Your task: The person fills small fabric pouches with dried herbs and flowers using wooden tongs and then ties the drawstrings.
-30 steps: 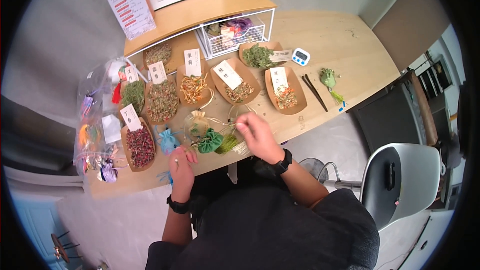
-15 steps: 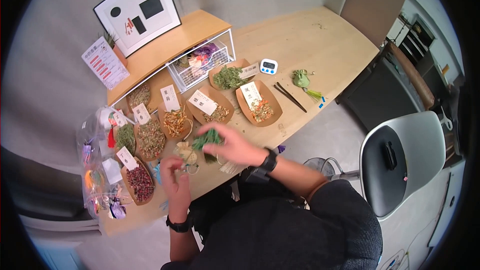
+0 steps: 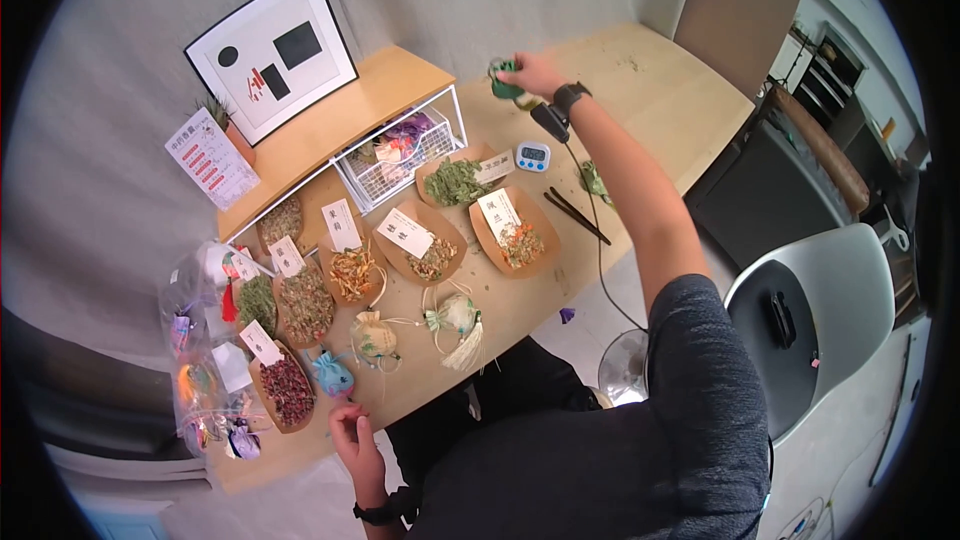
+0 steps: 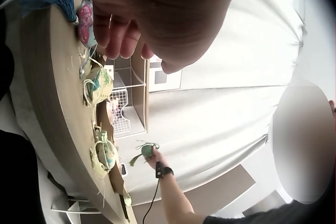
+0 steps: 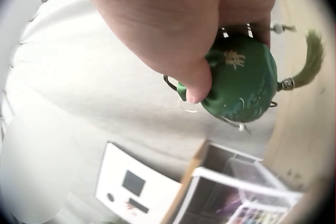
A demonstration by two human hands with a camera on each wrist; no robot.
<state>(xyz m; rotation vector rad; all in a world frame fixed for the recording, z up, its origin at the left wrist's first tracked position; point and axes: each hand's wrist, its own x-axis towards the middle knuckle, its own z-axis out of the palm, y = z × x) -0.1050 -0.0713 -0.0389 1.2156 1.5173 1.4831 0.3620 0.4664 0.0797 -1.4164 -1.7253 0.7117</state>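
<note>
My right hand (image 3: 540, 76) is stretched out over the far part of the table and grips a dark green pouch (image 5: 244, 79) with a green tassel (image 5: 311, 58). In the right wrist view the thumb presses on the pouch's side. My left hand (image 3: 358, 450) hangs at the front edge, its fingers loosely bent, holding nothing. Just beyond it lies a blue pouch (image 3: 333, 374). A beige pouch (image 3: 376, 337) and a pale green pouch (image 3: 455, 315) with a cream tassel lie on the table (image 3: 420, 392).
Paper trays of dried herbs, such as the rosebud tray (image 3: 286, 390), stand along the table. Behind them is a shelf (image 3: 350, 105) with a wire basket (image 3: 400, 162). A timer (image 3: 533, 156), black tweezers (image 3: 577, 217) and another green pouch (image 3: 594, 183) lie to the right.
My right hand has picked up the dark green pouch and carried it away from me, up and to the right. My left hand has drawn back toward the table's front edge.
</note>
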